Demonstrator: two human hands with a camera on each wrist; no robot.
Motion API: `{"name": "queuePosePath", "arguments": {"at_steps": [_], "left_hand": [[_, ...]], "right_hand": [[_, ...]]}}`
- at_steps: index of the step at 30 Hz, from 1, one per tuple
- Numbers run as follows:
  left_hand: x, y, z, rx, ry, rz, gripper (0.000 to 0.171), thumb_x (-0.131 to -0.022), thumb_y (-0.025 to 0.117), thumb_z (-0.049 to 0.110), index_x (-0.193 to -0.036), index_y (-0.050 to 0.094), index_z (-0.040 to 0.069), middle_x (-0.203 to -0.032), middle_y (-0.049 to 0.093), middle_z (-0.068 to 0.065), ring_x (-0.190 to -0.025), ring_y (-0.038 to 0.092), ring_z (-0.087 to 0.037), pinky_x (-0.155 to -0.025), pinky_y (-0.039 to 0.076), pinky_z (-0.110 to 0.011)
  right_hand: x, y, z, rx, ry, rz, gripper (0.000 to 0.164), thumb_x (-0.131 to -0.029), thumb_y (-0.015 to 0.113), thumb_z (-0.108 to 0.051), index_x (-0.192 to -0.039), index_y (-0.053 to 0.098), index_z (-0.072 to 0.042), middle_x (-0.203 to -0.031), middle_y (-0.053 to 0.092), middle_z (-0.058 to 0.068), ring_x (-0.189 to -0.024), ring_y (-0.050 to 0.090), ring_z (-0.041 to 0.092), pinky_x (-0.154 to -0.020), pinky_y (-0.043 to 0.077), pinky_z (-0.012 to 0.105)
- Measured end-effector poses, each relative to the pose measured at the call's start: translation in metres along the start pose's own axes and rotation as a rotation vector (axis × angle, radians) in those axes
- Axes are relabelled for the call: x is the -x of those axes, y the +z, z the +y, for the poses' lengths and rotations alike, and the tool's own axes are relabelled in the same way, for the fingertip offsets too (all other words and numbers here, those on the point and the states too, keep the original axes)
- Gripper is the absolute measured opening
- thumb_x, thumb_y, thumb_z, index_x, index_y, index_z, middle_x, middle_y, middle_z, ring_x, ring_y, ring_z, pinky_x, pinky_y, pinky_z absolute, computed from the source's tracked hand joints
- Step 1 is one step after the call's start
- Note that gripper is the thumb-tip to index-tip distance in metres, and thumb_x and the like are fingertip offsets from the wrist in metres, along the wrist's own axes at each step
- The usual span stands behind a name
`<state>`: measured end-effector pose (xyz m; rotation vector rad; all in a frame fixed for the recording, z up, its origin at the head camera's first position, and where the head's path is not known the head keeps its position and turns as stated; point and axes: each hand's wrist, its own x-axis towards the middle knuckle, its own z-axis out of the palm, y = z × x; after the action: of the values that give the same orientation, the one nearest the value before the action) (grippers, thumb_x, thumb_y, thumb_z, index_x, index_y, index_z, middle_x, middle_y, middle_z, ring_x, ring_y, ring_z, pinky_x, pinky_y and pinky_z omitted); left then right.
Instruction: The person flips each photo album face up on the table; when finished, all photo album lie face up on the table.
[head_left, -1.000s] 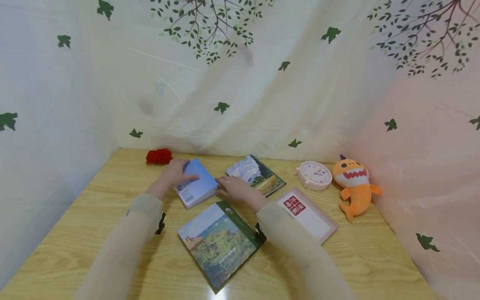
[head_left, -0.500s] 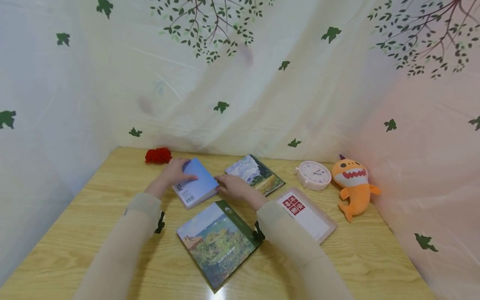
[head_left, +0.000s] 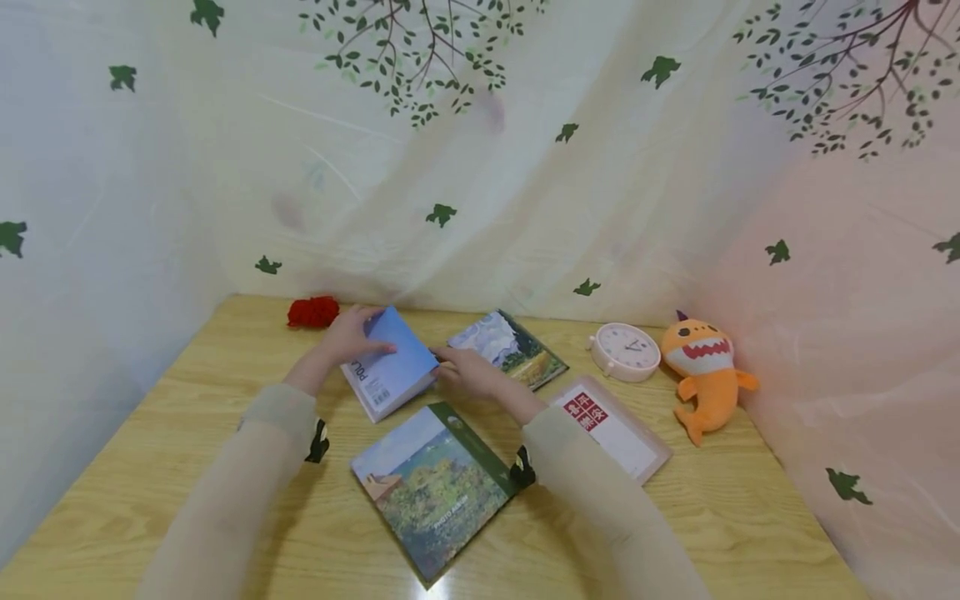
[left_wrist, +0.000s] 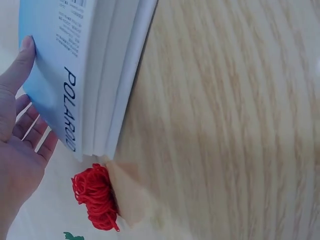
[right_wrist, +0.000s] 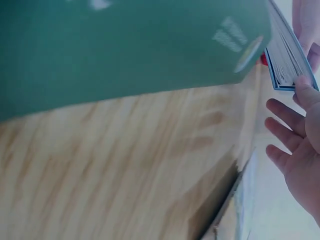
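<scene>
A blue photo album [head_left: 400, 354] marked POLAROID is between both hands at the back left of the table. My left hand [head_left: 343, 337] grips its left side, thumb on the cover and fingers at the far edge. In the left wrist view the album's [left_wrist: 47, 95] covers and pages stand slightly apart. My right hand [head_left: 474, 373] is at the opposite side, and in the right wrist view its thumb pinches the page-edge corner, other fingers [right_wrist: 283, 135] spread below. Nearest in front lies a larger photo album [head_left: 442, 492] with a garden picture and green spine.
Red yarn [head_left: 313, 312] lies behind the left hand. A painted-cover book [head_left: 517, 346] sits beyond the right hand. Further right are a framed card [head_left: 626, 446] with red characters, a pink clock [head_left: 626, 352] and an orange shark plush [head_left: 708, 375]. A printed curtain [head_left: 480, 192] hangs behind.
The blue album's far side has been raised and its cover now tilts more. Both hands stay on it, shifting only slightly. Everything else on the table keeps its place.
</scene>
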<state>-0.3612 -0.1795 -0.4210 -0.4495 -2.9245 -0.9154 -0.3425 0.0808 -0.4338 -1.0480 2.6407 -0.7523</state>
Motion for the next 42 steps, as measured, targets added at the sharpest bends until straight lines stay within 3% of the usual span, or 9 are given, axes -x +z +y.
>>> {"name": "queuePosePath", "arguments": {"at_steps": [6, 12, 25, 30, 35, 42], "left_hand": [[-0.001, -0.005, 0.006, 0.004, 0.043, 0.074, 0.086, -0.073, 0.081, 0.037, -0.14, 0.042, 0.001, -0.13, 0.052, -0.021, -0.115, 0.048, -0.035, -0.097, 0.041, -0.05], [0.003, -0.014, 0.018, -0.025, 0.049, 0.093, 0.085, -0.074, 0.08, 0.037, -0.141, 0.041, 0.001, -0.129, 0.053, -0.021, -0.113, 0.048, -0.035, -0.096, 0.041, -0.048], [0.008, -0.035, 0.044, 0.074, 0.024, 0.132, 0.08, -0.08, 0.074, 0.038, -0.143, 0.039, 0.005, -0.134, 0.05, -0.019, -0.11, 0.053, -0.034, -0.086, 0.05, -0.046], [0.01, -0.042, 0.052, 0.138, 0.008, 0.147, 0.083, -0.079, 0.071, 0.05, -0.145, 0.037, 0.011, -0.138, 0.047, -0.014, -0.112, 0.054, -0.033, -0.084, 0.052, -0.047], [0.014, -0.048, 0.055, 0.224, -0.022, 0.161, 0.087, -0.076, 0.067, 0.06, -0.144, 0.037, 0.015, -0.139, 0.047, -0.01, -0.114, 0.054, -0.032, -0.085, 0.052, -0.048], [0.019, -0.05, 0.05, 0.357, -0.04, 0.177, 0.081, -0.077, 0.067, 0.059, -0.138, 0.039, 0.014, -0.136, 0.046, -0.011, -0.117, 0.054, -0.033, -0.09, 0.049, -0.051]], "right_hand": [[0.006, -0.008, -0.007, -0.14, -0.036, 0.04, 0.051, -0.1, 0.046, -0.025, -0.147, 0.033, -0.01, -0.141, 0.048, 0.012, -0.126, 0.05, 0.022, -0.1, 0.045, 0.032], [0.007, -0.014, -0.01, -0.138, -0.086, 0.078, 0.05, -0.1, 0.046, -0.024, -0.147, 0.034, -0.013, -0.136, 0.053, 0.012, -0.121, 0.055, 0.02, -0.095, 0.048, 0.029], [0.017, -0.032, -0.028, -0.227, -0.161, 0.118, 0.049, -0.097, 0.051, -0.016, -0.145, 0.038, -0.013, -0.129, 0.058, 0.012, -0.118, 0.056, 0.021, -0.095, 0.048, 0.027], [0.019, -0.039, -0.032, -0.26, -0.141, 0.133, 0.051, -0.094, 0.056, -0.017, -0.143, 0.042, -0.015, -0.134, 0.053, 0.011, -0.121, 0.054, 0.022, -0.095, 0.048, 0.027], [0.02, -0.044, -0.035, -0.223, -0.145, 0.165, 0.051, -0.092, 0.059, -0.016, -0.141, 0.044, -0.018, -0.14, 0.048, 0.008, -0.123, 0.052, 0.024, -0.095, 0.049, 0.032], [0.018, -0.042, -0.04, -0.21, -0.2, 0.179, 0.06, -0.087, 0.066, -0.019, -0.142, 0.043, -0.016, -0.145, 0.042, 0.009, -0.121, 0.054, 0.028, -0.097, 0.047, 0.043]]}}
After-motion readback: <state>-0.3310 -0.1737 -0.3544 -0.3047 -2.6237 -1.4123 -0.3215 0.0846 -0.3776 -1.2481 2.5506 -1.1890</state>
